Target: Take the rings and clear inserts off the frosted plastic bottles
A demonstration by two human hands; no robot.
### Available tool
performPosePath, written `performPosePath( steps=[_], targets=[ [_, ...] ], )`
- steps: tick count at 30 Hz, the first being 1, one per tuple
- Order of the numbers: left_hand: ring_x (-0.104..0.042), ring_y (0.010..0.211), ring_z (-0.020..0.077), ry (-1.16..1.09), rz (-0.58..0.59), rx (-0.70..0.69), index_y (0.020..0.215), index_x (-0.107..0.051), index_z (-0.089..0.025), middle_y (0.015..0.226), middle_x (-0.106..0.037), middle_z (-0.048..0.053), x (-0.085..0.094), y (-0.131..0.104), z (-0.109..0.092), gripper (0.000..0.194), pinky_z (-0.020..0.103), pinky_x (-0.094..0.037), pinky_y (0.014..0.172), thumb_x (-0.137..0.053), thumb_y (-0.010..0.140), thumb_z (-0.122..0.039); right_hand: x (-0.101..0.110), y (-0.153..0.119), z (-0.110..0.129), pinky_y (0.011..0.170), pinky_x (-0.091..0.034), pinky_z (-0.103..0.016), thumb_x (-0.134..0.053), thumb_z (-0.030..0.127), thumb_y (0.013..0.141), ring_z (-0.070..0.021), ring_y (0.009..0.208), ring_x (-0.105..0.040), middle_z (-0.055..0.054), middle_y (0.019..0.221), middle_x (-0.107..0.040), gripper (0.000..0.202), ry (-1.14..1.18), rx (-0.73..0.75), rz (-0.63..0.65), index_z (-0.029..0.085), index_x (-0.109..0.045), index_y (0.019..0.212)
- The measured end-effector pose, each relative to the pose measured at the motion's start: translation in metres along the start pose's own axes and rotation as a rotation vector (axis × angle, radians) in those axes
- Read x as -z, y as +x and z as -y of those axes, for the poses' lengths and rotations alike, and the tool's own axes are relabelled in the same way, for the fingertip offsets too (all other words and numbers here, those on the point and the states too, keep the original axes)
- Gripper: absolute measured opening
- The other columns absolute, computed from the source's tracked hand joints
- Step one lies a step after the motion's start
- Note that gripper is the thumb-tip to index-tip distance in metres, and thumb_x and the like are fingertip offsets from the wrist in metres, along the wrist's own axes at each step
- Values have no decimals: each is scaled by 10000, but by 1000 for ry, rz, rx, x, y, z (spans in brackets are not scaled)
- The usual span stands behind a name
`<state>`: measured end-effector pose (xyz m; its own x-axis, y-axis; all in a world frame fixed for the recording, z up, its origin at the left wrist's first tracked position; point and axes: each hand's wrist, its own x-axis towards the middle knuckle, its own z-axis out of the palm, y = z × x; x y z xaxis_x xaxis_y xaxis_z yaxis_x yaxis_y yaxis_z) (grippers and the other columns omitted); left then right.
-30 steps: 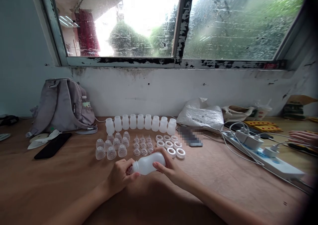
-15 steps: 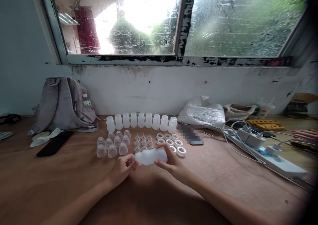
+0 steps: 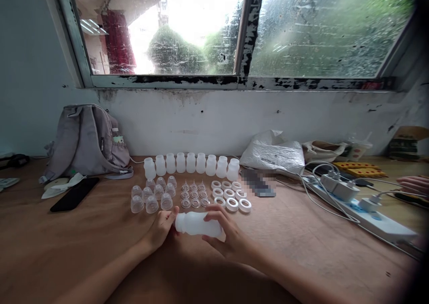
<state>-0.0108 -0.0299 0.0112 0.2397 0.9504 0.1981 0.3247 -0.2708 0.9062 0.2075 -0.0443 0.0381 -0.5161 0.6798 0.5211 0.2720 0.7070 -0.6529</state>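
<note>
A frosted white baby bottle lies sideways between my two hands, its neck pointing left. My right hand grips the base end, fingers over the top and thumb below. At the neck end, my left hand is closed against the mouth, thumb up; whether a small part sits inside its fingers is hidden. Just beyond are clear dome caps on the left, clear bottle nipples in the middle and white collar rings on the right. Several more frosted bottles stand upright in a row behind them.
A black phone and a grey backpack are at the left. On the right lie a silver bag, a white power strip with cables, and yellow blocks. Another person's hand shows at the right edge.
The bottle has moved slightly left and towards me, uncovering more nipples and rings. My left thumb has lifted to point up, and my right fingers have shifted along the bottle.
</note>
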Motion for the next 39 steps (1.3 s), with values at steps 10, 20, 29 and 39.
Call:
performPosePath(
  steps=[10, 20, 29, 39],
  targets=[
    [-520, 592, 103, -157, -27, -36, 925, -481, -161, 742, -565, 15, 1, 6, -3, 237, 218, -413, 539, -456, 798, -360, 10, 11, -18, 588, -428, -267, -569, 378, 729, -144, 704, -491, -2, 854, -486, 320, 329, -393, -153, 249, -438, 991],
    [-412, 443, 92, 85, -93, -65, 593, -451, -167, 468, -404, -48, 4, 2, -9, 349, 205, -313, 463, -383, 820, -424, 8, 12, -22, 565, -469, -277, -578, 404, 717, -141, 683, -531, 1, 830, -504, 348, 446, -492, -144, 235, -452, 994],
    [-379, 421, 90, 138, -137, -25, 500, -445, -160, 431, -394, -37, 4, 6, -3, 438, 213, -292, 449, -364, 810, -458, 13, 16, -26, 500, -458, -263, -578, 425, 710, -140, 629, -542, -9, 795, -517, 360, 567, -530, -252, 219, -450, 976],
    [-451, 522, 100, 480, -123, -249, 666, -492, -182, 625, -516, -10, 0, 2, -4, 263, 227, -374, 524, -423, 805, -394, 9, 16, -35, 453, -448, -274, -410, 548, 770, -69, 382, -416, -2, 713, -518, 366, 900, -703, -313, 197, -442, 869]
  ],
)
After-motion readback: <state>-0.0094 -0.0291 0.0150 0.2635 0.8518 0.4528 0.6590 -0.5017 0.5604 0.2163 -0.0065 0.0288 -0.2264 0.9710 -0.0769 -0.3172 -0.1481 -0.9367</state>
